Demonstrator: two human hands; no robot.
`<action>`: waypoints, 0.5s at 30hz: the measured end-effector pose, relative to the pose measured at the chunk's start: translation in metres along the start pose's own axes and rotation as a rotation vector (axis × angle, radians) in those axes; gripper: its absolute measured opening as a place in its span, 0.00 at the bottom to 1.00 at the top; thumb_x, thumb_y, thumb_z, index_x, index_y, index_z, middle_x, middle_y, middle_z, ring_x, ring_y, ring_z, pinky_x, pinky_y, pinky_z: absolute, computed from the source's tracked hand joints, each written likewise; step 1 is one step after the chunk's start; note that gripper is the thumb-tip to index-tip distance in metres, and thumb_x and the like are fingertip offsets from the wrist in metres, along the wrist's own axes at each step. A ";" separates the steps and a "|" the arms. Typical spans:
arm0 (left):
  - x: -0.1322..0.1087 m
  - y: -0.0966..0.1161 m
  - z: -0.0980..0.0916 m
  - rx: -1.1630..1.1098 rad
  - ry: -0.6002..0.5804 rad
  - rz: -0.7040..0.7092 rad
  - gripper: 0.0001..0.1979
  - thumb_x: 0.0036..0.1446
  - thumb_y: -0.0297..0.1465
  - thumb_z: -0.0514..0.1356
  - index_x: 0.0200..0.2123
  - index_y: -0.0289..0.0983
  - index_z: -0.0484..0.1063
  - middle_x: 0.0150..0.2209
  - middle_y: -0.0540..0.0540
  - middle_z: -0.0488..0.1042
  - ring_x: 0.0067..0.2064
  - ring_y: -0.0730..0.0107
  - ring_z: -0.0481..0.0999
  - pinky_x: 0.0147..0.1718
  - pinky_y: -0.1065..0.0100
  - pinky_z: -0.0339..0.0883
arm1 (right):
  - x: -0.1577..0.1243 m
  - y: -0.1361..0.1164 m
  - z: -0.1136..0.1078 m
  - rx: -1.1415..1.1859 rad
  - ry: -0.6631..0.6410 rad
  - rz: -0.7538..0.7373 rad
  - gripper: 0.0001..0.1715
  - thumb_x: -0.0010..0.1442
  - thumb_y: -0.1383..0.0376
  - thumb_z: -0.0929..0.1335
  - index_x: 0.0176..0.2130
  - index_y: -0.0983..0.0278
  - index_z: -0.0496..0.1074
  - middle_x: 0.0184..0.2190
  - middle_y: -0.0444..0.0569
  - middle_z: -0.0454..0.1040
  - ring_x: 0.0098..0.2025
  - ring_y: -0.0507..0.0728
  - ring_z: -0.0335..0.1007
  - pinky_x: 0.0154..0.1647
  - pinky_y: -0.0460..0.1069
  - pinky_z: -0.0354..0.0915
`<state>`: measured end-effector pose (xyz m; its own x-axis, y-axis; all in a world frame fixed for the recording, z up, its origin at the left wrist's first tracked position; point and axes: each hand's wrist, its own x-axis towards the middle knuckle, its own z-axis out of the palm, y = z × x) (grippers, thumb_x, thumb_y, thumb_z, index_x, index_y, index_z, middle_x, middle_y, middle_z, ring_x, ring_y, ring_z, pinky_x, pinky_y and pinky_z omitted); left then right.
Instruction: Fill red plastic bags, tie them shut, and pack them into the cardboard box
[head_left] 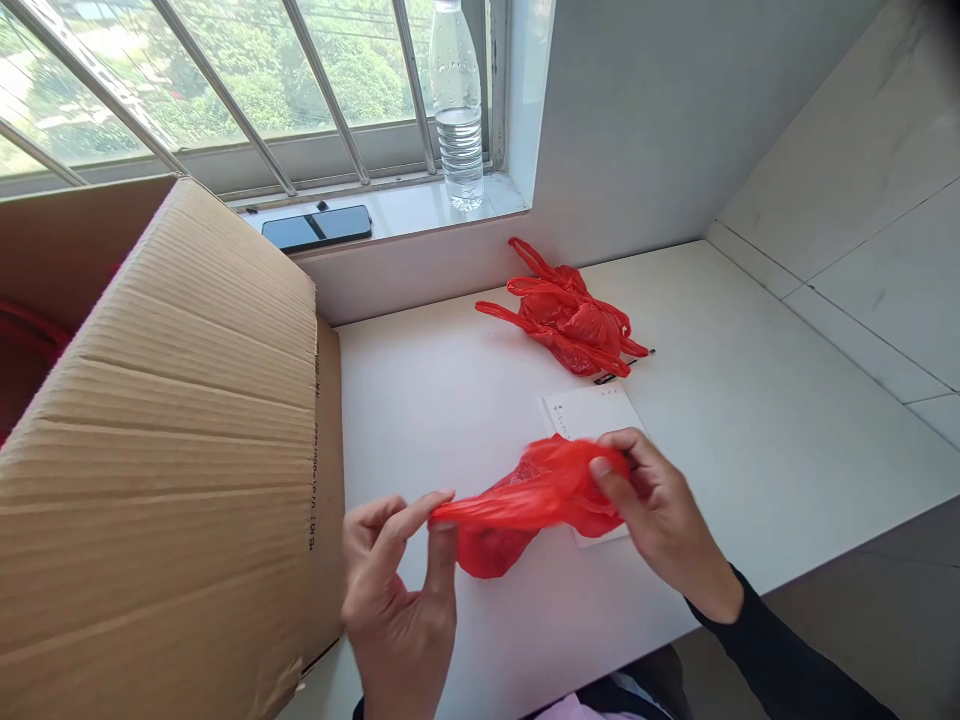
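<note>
A crumpled red plastic bag (525, 500) is stretched between both my hands just above the white table (750, 420). My left hand (401, 590) pinches its left end between thumb and fingers. My right hand (660, 510) grips the bunched right end, over a white sheet of paper (581, 412) lying on the table. A second pile of red plastic bags (570, 320) lies farther back, apart from my hands.
A large open cardboard box (172, 450) fills the left side, red material inside it. On the window sill stand a clear water bottle (457, 110) and a dark phone (316, 227). A tiled wall (862, 200) borders the right.
</note>
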<state>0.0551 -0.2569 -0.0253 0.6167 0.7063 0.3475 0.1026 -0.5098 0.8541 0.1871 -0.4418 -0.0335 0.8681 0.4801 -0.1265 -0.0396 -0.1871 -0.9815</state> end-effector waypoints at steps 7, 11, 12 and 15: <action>-0.005 0.030 -0.017 -0.293 -0.082 -0.468 0.10 0.61 0.43 0.64 0.37 0.43 0.75 0.32 0.51 0.73 0.28 0.72 0.68 0.28 0.71 0.65 | -0.016 -0.010 -0.013 -0.049 0.197 -0.090 0.18 0.69 0.52 0.66 0.31 0.59 0.65 0.30 0.44 0.64 0.31 0.53 0.63 0.23 0.45 0.59; -0.001 0.053 -0.009 -0.288 -0.150 -0.535 0.17 0.53 0.44 0.67 0.35 0.44 0.64 0.33 0.54 0.71 0.28 0.73 0.68 0.24 0.74 0.63 | -0.022 -0.011 -0.014 -0.083 0.179 -0.170 0.13 0.69 0.55 0.66 0.34 0.58 0.71 0.33 0.45 0.71 0.35 0.54 0.69 0.31 0.47 0.68; 0.000 0.058 -0.007 -0.311 -0.154 -0.547 0.17 0.53 0.42 0.68 0.35 0.45 0.62 0.33 0.54 0.71 0.29 0.73 0.69 0.24 0.75 0.64 | -0.023 -0.011 -0.015 -0.090 0.180 -0.191 0.11 0.69 0.56 0.66 0.37 0.57 0.73 0.36 0.46 0.73 0.38 0.56 0.71 0.35 0.48 0.70; 0.005 0.065 -0.006 -0.352 -0.119 -0.591 0.15 0.52 0.36 0.69 0.37 0.46 0.64 0.31 0.54 0.74 0.27 0.73 0.71 0.24 0.76 0.67 | -0.026 -0.009 -0.017 -0.063 0.185 -0.219 0.11 0.70 0.57 0.65 0.44 0.56 0.76 0.44 0.50 0.76 0.46 0.60 0.74 0.42 0.51 0.73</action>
<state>0.0604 -0.2831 0.0341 0.6191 0.7473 -0.2414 0.2009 0.1464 0.9686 0.1735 -0.4674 -0.0186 0.9285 0.3511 0.1210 0.1839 -0.1518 -0.9711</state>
